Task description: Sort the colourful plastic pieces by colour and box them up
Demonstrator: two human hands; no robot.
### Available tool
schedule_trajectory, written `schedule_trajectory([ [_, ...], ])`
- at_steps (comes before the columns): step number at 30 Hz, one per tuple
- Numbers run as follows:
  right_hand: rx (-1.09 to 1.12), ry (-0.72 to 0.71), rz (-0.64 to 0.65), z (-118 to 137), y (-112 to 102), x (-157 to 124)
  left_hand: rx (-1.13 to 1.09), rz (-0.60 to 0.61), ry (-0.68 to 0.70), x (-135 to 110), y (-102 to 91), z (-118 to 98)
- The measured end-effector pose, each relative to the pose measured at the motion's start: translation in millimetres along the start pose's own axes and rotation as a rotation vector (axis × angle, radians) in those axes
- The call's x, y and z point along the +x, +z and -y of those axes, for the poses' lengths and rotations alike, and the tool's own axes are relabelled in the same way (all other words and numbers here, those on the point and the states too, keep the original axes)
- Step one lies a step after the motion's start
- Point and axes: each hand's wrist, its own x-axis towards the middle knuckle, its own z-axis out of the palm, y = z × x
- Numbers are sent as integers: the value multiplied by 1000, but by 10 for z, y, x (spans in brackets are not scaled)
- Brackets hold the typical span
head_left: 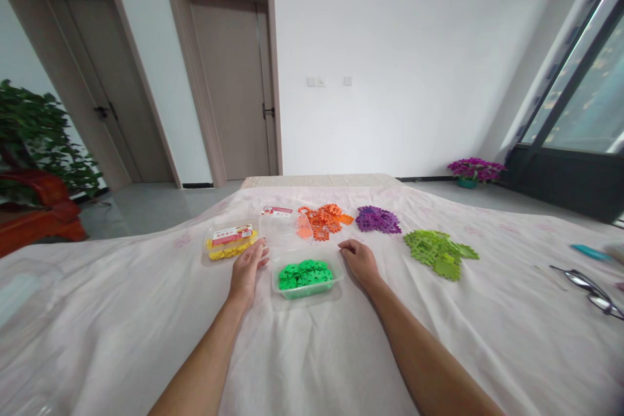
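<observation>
A clear plastic box (336,281) filled with bright green puzzle pieces (305,273) sits on the pale cloth between my two hands. My left hand (247,270) lies flat and open just left of the box, fingers stretched forward. My right hand (359,260) rests on the cloth just right of it, fingers loosely curled, holding nothing. Behind my left hand stands a closed clear box of yellow pieces (230,242) with a red label. An empty-looking clear box (279,224) with a red label sits behind the green one.
Loose piles lie farther back on the cloth: orange pieces (324,220), purple pieces (377,219) and lime-green pieces (439,252). Glasses (587,291) and a teal object (589,251) lie at the right. Two doors, a potted plant and a window stand beyond.
</observation>
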Motion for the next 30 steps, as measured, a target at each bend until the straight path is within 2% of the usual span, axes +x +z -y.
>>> schedule_trajectory([
  [5,50,5,-15,-19,-1,3,-14,-191,39,-21,-18,-10],
  [7,63,5,-15,-21,-2,1,11,-225,53,-31,-24,-15],
  [17,96,1,-13,5,-18,-14,105,-58,137,-140,21,-31],
  [23,127,-22,-24,-6,-10,-13,-23,-106,153,-188,69,-96],
  [30,359,51,-52,102,-30,-45,-229,-142,37,-211,114,-324],
])
